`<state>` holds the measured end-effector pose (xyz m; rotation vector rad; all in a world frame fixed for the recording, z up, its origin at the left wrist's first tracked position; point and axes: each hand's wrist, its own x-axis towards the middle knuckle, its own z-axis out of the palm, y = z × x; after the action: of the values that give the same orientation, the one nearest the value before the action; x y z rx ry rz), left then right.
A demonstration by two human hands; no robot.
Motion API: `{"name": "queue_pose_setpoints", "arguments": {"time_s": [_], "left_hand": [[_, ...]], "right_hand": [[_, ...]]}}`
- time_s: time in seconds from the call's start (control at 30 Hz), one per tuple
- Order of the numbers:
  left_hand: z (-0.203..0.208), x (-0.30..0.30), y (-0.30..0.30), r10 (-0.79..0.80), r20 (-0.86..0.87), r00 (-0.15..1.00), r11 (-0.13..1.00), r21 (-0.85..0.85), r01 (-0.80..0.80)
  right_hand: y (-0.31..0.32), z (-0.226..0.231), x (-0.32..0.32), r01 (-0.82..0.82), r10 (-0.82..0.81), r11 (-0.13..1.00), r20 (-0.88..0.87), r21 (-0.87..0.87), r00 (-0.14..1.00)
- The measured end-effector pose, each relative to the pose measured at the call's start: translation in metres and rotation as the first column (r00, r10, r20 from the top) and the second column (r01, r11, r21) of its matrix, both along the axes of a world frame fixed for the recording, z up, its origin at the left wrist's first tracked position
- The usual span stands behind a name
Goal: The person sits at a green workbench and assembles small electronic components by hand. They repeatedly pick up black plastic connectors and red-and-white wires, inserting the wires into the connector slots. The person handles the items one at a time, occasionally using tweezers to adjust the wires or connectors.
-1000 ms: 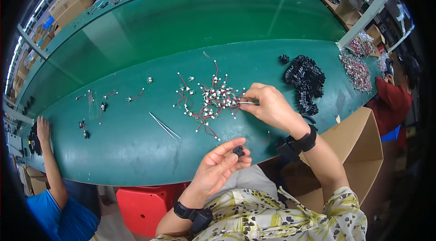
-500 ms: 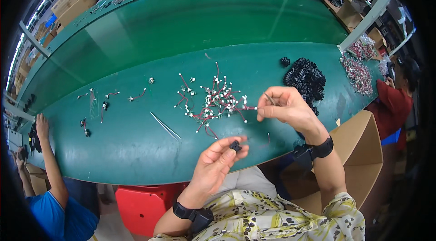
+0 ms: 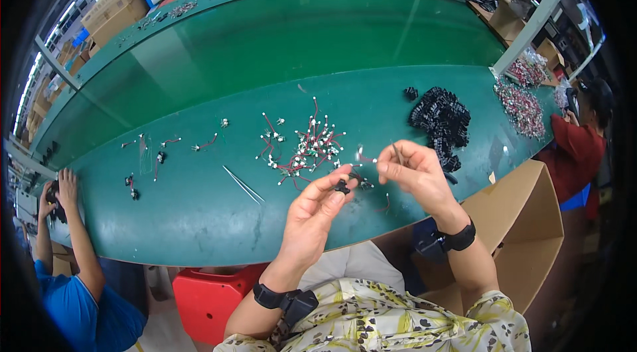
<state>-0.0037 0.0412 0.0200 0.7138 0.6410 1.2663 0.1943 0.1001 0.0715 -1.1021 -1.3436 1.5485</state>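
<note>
My left hand (image 3: 312, 212) pinches a small black plastic part (image 3: 342, 187) between thumb and fingers, above the near side of the green table. Just right of it, my right hand (image 3: 419, 176) is closed on a short red wire (image 3: 367, 159) with white connectors, which points left toward the black part. A slim grey tool (image 3: 398, 153) also sticks up from the right fingers; its kind is hard to make out. Beyond both hands lies a loose heap of red wires with white connectors (image 3: 308, 146). Metal tweezers (image 3: 243, 184) rest left of the heap.
Black parts are piled (image 3: 439, 116) at the right, with bagged wires (image 3: 519, 108) farther off. An open cardboard box (image 3: 531, 232) stands beside my right arm, a red stool (image 3: 206, 302) at the left. Co-workers sit at both ends of the table (image 3: 179, 219).
My left hand has risen with the black part, closer to the right hand. The wire in my right hand has come away from the heap. The left co-worker's hands have come together.
</note>
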Motion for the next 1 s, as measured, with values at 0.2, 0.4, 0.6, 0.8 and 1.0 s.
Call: {"name": "queue_pose_setpoints", "arguments": {"time_s": [0.2, 0.4, 0.6, 0.8, 1.0], "left_hand": [[0.007, 0.012, 0.019, 0.024, 0.072, 0.997, 1.000, -0.005, -0.023], [-0.007, 0.011, 0.028, 0.212, -0.185, 0.960, 0.970, 0.156, -0.184], [-0.011, 0.012, 0.030, 0.363, -0.264, 0.894, 0.915, 0.283, -0.288], [-0.004, 0.000, 0.035, 0.486, -0.161, 0.859, 0.869, 0.186, -0.458], [-0.002, 0.007, 0.024, 0.371, -0.059, 0.927, 0.926, -0.053, -0.374]], "right_hand": [[-0.005, -0.013, 0.001, -0.088, 0.082, 0.976, -0.039, -0.201, 0.996], [-0.004, -0.024, -0.011, 0.015, -0.018, 0.999, 0.085, 0.043, 0.996], [0.006, -0.032, -0.026, -0.042, 0.027, 0.996, 0.182, 0.080, 0.983], [-0.003, -0.039, -0.016, -0.049, -0.009, 0.991, 0.415, 0.128, 0.910], [0.002, -0.028, -0.011, -0.019, 0.006, 0.996, 0.152, 0.085, 0.988]]}}
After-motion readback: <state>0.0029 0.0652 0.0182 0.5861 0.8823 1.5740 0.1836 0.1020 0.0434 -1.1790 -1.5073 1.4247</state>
